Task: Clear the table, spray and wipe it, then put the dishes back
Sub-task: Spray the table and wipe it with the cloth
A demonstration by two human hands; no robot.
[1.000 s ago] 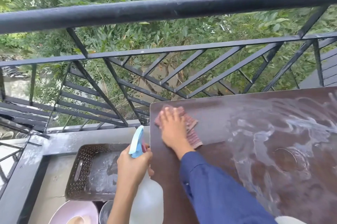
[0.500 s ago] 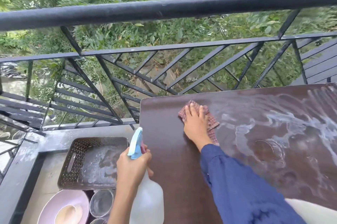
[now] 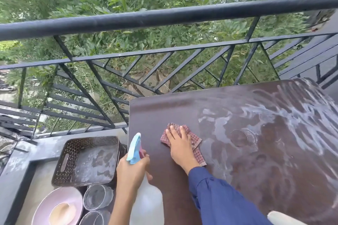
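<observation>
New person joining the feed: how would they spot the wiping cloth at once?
Find the dark brown table beside the black railing. On its left part, just right of the spray bottle that the left hand holds, the right hand presses flat on the cloth. It is the only red checked thing there, lying left of the white soapy streaks.

The left grip (image 3: pixel 132 170) is curled round the neck of a translucent white plastic spray bottle with a light-blue trigger head (image 3: pixel 147 204), knuckles up. Its bare forearm (image 3: pixel 118 210) rises from the lower edge of the view. The right grip (image 3: pixel 180 145) lies flat, palm down, fingers (image 3: pixel 172 133) straight and close together, pressing a red-checked woven cloth (image 3: pixel 195 141) onto the dark brown surface (image 3: pixel 155 115). Its arm, in a dark blue sleeve (image 3: pixel 219 204), reaches forward from the lower right.
</observation>
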